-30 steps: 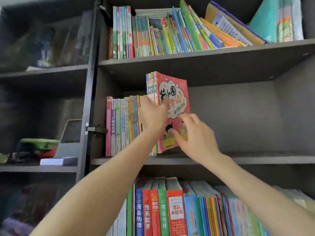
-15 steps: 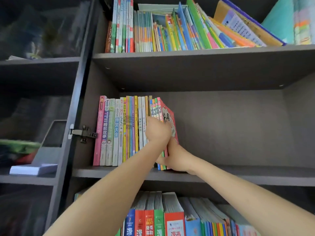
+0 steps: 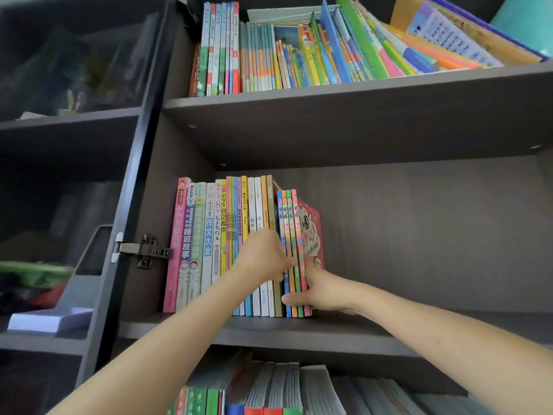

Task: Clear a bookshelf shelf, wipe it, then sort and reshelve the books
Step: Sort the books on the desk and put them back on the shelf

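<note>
- Middle shelf [image 3: 344, 330]: row of books [image 3: 209, 235] stands upright at its left end.
- Right hand [image 3: 323, 290]: thumb across spine feet, fingers behind pink cover, gripping four-book set [image 3: 288, 232] at row's right end.
- Left hand [image 3: 263, 256]: touches set's spines; finger state indiscernible.

A dark shelf board [image 3: 344, 330] crosses mid-frame, carrying one row of upright books [image 3: 221, 244] packed against its left wall; the rightmost, red-covered book [image 3: 311, 235] seems to lean slightly.

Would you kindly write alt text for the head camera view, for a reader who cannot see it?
A right hand grips four thin books upright on a dark shelf, beside a book row; the left hand touches their spines.
</note>
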Motion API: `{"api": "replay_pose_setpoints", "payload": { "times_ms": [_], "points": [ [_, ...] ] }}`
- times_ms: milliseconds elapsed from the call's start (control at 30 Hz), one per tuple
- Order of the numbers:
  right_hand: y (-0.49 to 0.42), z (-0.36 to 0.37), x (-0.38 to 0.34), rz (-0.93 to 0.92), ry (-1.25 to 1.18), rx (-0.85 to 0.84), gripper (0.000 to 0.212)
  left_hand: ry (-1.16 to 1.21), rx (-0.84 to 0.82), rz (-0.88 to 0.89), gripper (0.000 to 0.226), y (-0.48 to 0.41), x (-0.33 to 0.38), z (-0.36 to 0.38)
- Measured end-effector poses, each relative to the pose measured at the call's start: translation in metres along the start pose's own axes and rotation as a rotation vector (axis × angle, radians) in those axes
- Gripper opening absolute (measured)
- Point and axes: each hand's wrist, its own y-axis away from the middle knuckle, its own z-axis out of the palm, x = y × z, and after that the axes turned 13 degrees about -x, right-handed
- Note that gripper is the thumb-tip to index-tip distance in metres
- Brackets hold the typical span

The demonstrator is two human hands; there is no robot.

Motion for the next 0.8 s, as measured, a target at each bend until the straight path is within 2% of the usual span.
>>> {"api": "replay_pose_setpoints", "payload": {
  "times_ms": [67,133,233,433,533,667,733,800],
  "points": [
    [-0.003,-0.002,0.004,-0.031,0.012,-0.022,0.106,0.146,-0.025,0.017,0.023,-0.001,-0.008,0.007],
    [-0.003,-0.002,0.006,-0.038,0.028,-0.027,0.112,0.211,0.022,0.032,0.023,0.000,-0.010,0.011],
    [-0.005,0.004,0.008,0.002,0.106,-0.021,0.119,0.192,0.068,0.023,0.020,-0.003,-0.013,0.013],
    [-0.013,0.009,0.009,0.068,0.242,0.029,0.114,0.038,0.156,0.087,0.027,-0.007,-0.023,0.010],
    [-0.016,0.006,0.012,0.040,0.260,0.011,0.118,0.028,0.179,0.031,0.045,-0.006,-0.025,0.008],
    [-0.007,0.001,0.004,0.112,0.442,0.013,0.118,-0.044,0.180,-0.023,0.042,0.004,-0.019,0.011],
    [0.008,-0.001,-0.008,0.164,0.613,0.178,0.100,-0.016,0.167,-0.061,0.037,0.014,-0.015,0.010],
    [0.027,-0.002,-0.021,0.078,0.694,0.550,0.065,0.047,0.186,-0.102,0.035,0.029,-0.013,0.005]
  ]
}}
